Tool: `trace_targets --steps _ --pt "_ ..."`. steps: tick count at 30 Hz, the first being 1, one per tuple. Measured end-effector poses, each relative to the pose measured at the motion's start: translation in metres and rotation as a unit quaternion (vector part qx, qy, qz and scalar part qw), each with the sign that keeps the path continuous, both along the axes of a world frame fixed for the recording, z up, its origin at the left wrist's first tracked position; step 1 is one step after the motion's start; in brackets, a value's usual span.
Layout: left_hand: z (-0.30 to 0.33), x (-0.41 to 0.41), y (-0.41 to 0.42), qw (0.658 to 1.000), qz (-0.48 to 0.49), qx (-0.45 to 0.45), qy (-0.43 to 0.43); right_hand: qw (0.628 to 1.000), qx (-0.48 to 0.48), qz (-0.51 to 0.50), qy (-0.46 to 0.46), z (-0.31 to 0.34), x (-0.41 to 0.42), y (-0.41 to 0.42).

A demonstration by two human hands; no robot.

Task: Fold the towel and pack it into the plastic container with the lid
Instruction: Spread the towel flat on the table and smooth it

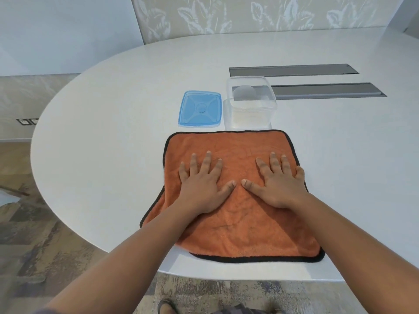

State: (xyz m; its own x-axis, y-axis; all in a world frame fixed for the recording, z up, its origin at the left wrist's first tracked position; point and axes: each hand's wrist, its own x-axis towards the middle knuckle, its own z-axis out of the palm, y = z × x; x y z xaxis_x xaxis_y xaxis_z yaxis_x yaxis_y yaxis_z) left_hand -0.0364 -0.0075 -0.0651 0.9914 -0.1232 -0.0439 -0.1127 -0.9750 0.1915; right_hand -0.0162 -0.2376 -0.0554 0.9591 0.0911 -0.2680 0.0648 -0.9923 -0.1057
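Observation:
An orange towel (pixel 235 227) with a black hem lies spread flat on the white table, reaching the near edge. My left hand (pixel 201 186) and my right hand (pixel 278 184) both press flat on its middle, fingers spread, thumbs nearly touching. Just beyond the towel's far edge stands a clear plastic container (pixel 249 109), open at the top. Its blue lid (pixel 199 109) lies flat on the table to the container's left.
The white oval table (pixel 113 132) curves away on the left. Two grey cable slots (pixel 294 70) (pixel 326 90) are set into the top behind and right of the container. Patterned floor and my feet show below the near edge.

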Motion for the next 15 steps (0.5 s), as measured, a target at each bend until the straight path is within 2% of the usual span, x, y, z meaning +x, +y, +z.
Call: trace_targets --steps 3,7,15 --pt "-0.006 0.0 -0.003 1.0 0.018 0.007 0.011 0.999 -0.001 -0.003 -0.034 0.003 0.001 0.005" --pt "-0.01 -0.001 -0.006 0.999 0.041 0.001 0.011 0.991 0.048 0.018 -0.122 -0.002 0.003 0.016" --pt "-0.005 0.004 0.004 0.998 0.053 -0.004 0.041 0.992 0.033 0.043 -0.111 -0.015 0.011 0.009"
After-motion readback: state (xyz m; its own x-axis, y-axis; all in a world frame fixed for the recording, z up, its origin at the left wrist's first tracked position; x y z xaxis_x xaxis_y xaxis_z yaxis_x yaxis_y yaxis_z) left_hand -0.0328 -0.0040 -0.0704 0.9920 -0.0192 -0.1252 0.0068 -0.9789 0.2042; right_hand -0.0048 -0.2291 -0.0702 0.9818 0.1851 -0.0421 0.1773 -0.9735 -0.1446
